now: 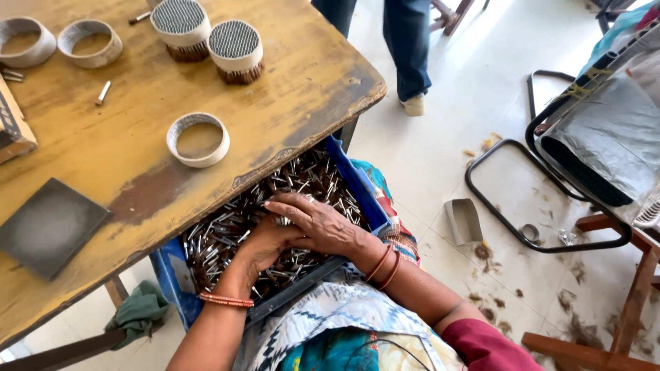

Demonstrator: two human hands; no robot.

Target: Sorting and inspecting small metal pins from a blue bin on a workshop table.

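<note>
Hands meet in our lap: our left hand (265, 242) and right hand (317, 223) lie in a blue crate (357, 182) of small metal-tipped sticks (302, 175). Our right grip curls loosely over a few sticks; we cannot tell the left grip. An empty ring (198, 139) rests on the table (137, 103).

Hands: right hand (317, 223) lies over left hand (265, 242), both in the small metal-tipped sticks (227, 233).
Tray: blue tray (357, 185), on the lap.
Table: wooden table (137, 148) bearing an empty ring (198, 139) and two packed rings (236, 49).

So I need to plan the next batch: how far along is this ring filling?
Two rings on the table look packed full of small tubes. In hand: both hands, left hand and right hand, gather loose tubes in the blue tray on the lap. Left: three empty rings still wait.
</note>
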